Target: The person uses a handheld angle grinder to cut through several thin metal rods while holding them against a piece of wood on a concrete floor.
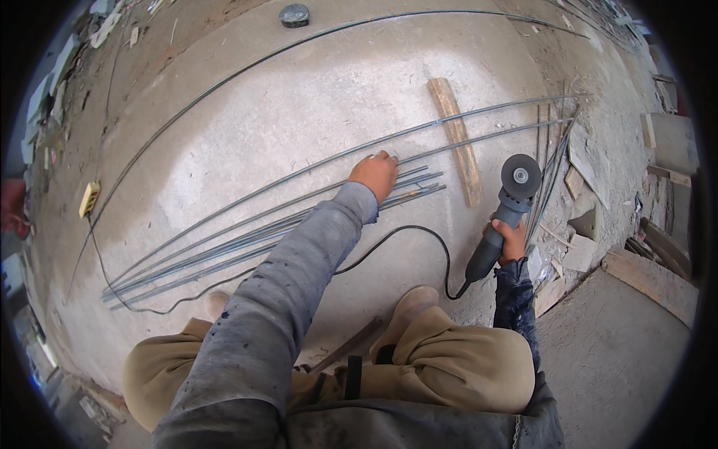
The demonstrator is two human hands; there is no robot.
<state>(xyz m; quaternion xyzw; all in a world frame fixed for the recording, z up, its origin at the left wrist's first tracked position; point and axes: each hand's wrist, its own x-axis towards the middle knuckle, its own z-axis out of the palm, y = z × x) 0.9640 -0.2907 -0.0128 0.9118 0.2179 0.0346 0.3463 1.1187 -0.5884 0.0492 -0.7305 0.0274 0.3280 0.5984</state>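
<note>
My left hand (376,172) reaches out over the steel rods, its fingers curled around one long thin rod (314,193); the palm side is hidden. Beyond it runs another long steel rod (336,156), roughly parallel. Shorter cut rods (288,218) lie in a bundle just nearer to me, some of their ends beside my left wrist. My right hand (511,238) grips an angle grinder (513,206) by its body, held upright at the right with the dark disc at the far end. Both long rods cross over a wooden plank (456,142).
A black power cable (404,227) curves from the grinder across the floor to a yellow socket block (90,198) at the left. A long bent rod (217,84) arcs behind. A dark round object (294,15) sits far off. Rubble and boards (651,284) lie at the right.
</note>
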